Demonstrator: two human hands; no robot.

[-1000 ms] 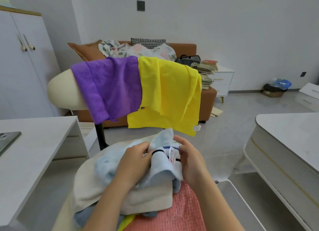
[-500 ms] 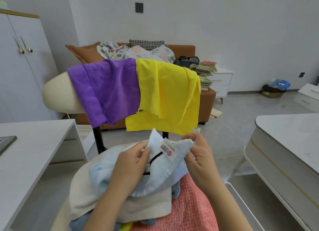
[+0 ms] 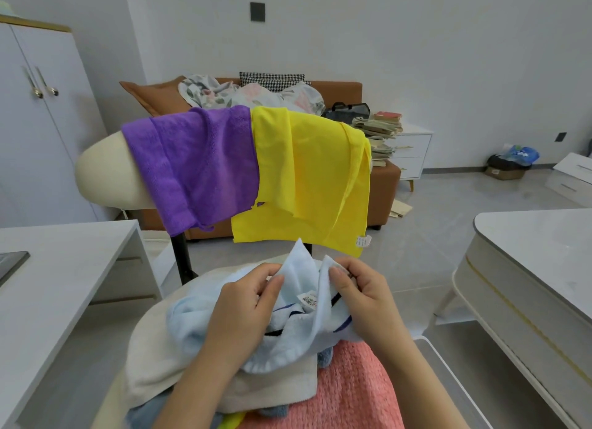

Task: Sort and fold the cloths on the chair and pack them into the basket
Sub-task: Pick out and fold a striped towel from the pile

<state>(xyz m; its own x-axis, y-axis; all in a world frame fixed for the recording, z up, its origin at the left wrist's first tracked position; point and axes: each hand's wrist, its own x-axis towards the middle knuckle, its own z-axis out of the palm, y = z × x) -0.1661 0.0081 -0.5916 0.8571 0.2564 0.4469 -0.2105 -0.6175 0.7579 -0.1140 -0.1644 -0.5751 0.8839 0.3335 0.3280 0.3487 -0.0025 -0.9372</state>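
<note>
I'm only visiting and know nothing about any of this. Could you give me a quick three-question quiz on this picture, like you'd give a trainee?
1. True or false: on the chair back, the purple cloth hangs to the right of the yellow cloth.
2. The light blue cloth is pinched by: A no hand, B one hand, C both hands.
3. Fill in: of the two cloths on the chair back, the ____ one shows a white label at its lower corner.
Key: 1 false, purple hangs on the left. 2 C, the left hand and the right hand. 3 yellow.
</note>
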